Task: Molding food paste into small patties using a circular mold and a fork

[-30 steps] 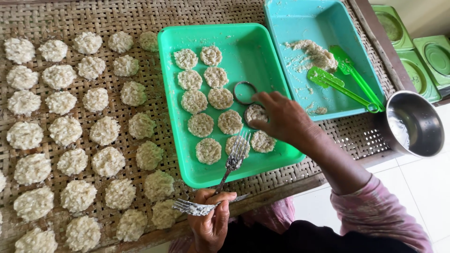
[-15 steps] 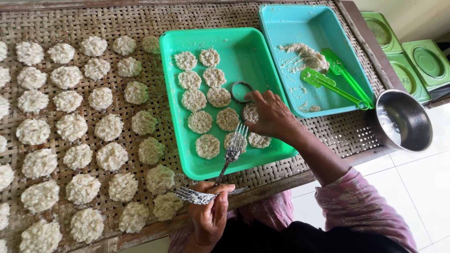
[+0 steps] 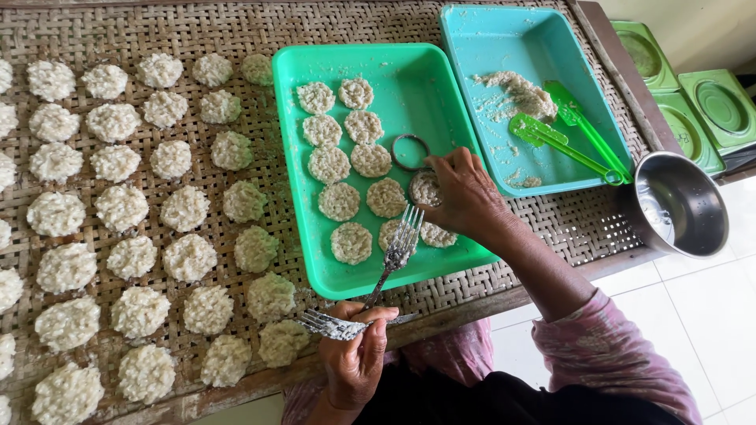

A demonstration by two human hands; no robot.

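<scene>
partly cut off at the left edge, the woven mat (image 3: 197,31) carries rows of pale rice patties (image 3: 120,208). the green tray (image 3: 409,86) holds more. the right hand (image 3: 465,193) covers half of one tray patty (image 3: 425,187), fingertips pinching it beside a metal ring (image 3: 410,152). the left hand (image 3: 356,346) is clenched around two forks (image 3: 394,256).

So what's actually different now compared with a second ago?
Very little. The right hand has shifted slightly down from the metal ring, its fingertips now on a patty beside it in the green tray. The left hand still holds two forks. Patties on the woven mat and the blue tray look unchanged.
</scene>
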